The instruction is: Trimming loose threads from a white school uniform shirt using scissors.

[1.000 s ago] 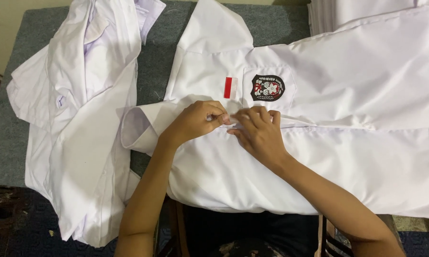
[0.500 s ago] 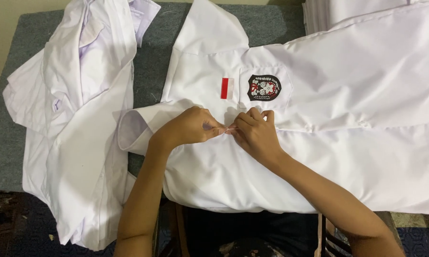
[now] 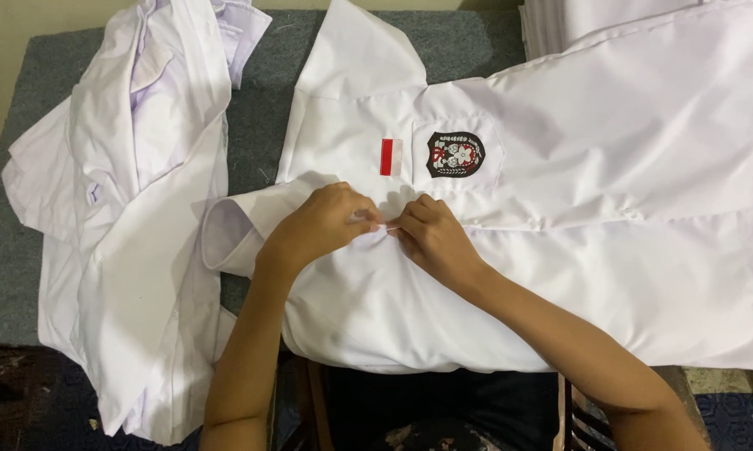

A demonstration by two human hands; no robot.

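A white shirt (image 3: 610, 167) lies spread across a grey table top (image 3: 9, 276), with a dark crest badge (image 3: 455, 154) and a small red-and-white patch (image 3: 391, 157) on its chest. My left hand (image 3: 318, 225) and my right hand (image 3: 431, 238) meet just below the patch. Both pinch the shirt's front edge between thumb and fingers, fingertips nearly touching. What lies between the fingertips is too small to make out.
A second white garment (image 3: 134, 217) lies crumpled on the left and hangs over the table's near edge. More white cloth (image 3: 560, 21) is stacked at the far right. Dark floor shows below the table's front edge.
Both hands stay pinched together on the shirt's front edge, with only small finger movements. The view has shifted slightly.
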